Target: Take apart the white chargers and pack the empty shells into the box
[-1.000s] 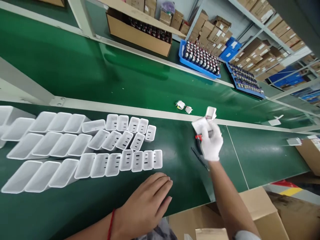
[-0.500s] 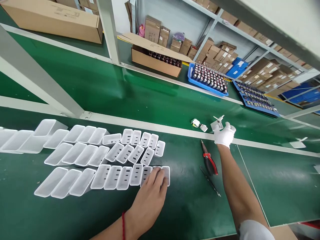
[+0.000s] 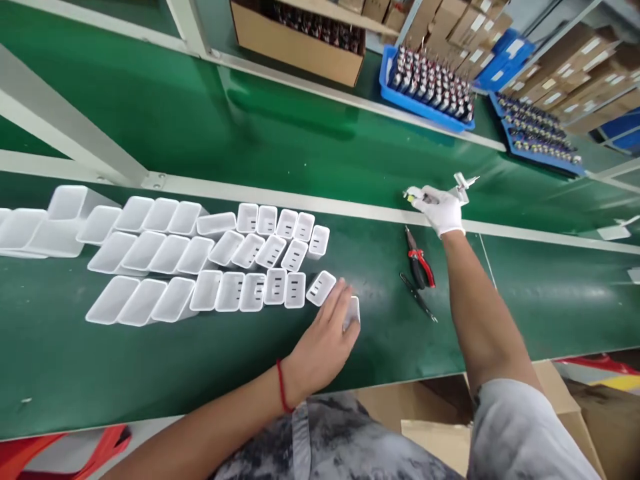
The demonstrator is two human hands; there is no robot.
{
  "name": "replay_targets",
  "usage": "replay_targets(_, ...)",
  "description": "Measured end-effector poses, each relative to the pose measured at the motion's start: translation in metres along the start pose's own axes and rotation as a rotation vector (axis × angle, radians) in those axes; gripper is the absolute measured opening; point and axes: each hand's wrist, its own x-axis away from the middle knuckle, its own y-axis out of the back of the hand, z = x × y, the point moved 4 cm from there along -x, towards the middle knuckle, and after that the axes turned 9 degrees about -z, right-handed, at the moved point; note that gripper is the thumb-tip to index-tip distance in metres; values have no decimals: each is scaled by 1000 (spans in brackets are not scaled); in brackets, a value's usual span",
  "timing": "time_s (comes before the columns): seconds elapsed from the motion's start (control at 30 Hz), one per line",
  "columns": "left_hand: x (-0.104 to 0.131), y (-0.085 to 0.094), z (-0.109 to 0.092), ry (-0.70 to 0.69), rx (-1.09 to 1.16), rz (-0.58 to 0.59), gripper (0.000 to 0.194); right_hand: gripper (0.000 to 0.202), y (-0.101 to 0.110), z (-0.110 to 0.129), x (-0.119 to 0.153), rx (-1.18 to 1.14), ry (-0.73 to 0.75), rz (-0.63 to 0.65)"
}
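Left grip [image 3: 325,343] clasps one white box [image 3: 355,312] and right grip [image 3: 443,208], hold unclear, touches one part [image 3: 413,193], with one pliers [image 3: 415,257] and one tweezers [image 3: 419,298] on the green surface [image 3: 150,373], cartons [image 3: 470,27] beyond.

- My right hand [image 3: 440,208]: plain white glove [image 3: 449,219].
- My left hand [image 3: 325,343]: red band [image 3: 283,385] at the wrist.
- My shirt [image 3: 360,443]: blotchy grey, black and white.
- The boxes [image 3: 230,293]: milky white, many with little dark bars inside.
- Pliers [image 3: 416,267]: red and black handles.
- Tweezers [image 3: 418,297]: black.
- My bench [image 3: 385,353]: deep green.
- Tray [image 3: 425,119] across from me: bright blue.
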Motion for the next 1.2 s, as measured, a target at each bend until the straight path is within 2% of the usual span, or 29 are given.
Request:
replay_targets(0.1, 6, -2, 12, 152, 158, 23, 33, 59, 30, 2, 40, -261, -43, -14)
replay_targets(0.17, 8, -5, 19, 238, 273, 42, 55, 57, 48, 10, 81, -546, -79, 36)
replay_targets(0.2, 9, -8, 22, 265, 319, 50, 61, 53, 54, 17, 104, -764, -120, 89)
replay_targets(0.27, 8, -15, 25, 302, 355, 54, 65, 43, 59, 30, 153, -1134, -239, 217)
replay_targets(0.3, 7, -17, 25, 315, 337, 49, 65, 42, 59, 35, 175, -1253, -309, 231)
replay_targets(0.37, 5, -20, 23, 323, 254, 45, 73, 43, 52, 43, 213, -1363, -418, 259)
replay_targets(0.4, 4, -19, 20, 319, 212, 57, 83, 45, 48, 45, 229, -1375, -454, 259)
replay_targets(0.47, 4, -17, 14, 278, 183, 115, 97, 47, 38, 46, 252, -1342, -482, 244)
replay_targets(0.5, 5, -15, 10, 248, 199, 159, 92, 47, 36, 44, 260, -1303, -477, 217)
replay_targets(0.6, 9, -11, 4, 215, 244, 283, 51, 55, 40, 43, 275, -1159, -377, 146)
replay_targets(0.67, 11, -10, 4, 263, 219, 359, 32, 63, 53, 47, 279, -1027, -254, 119)
replay_targets(0.77, 10, -5, 8, 349, 258, 428, 43, 72, 78, 57, 284, -791, -73, 111)
replay_targets(0.83, 4, 1, 11, 328, 387, 411, 49, 78, 90, 62, 287, -690, 19, 139)
replay_targets(0.87, 0, 3, 12, 285, 453, 399, 51, 80, 95, 63, 289, -650, 60, 154)
replay_targets(0.93, -8, 1, 14, 158, 551, 413, 71, 82, 102, 62, 292, -565, 132, 152)
replay_targets(1.0, -14, -10, 14, 36, 610, 479, 84, 82, 106, 61, 295, -468, 178, 125)
replay_targets(1.1, -21, -29, 14, -12, 695, 552, 67, 81, 109, 64, 299, -363, 224, 114)
replay_targets(1.2, -27, -34, 14, 94, 724, 436, 58, 84, 111, 78, 298, -253, 367, 112)
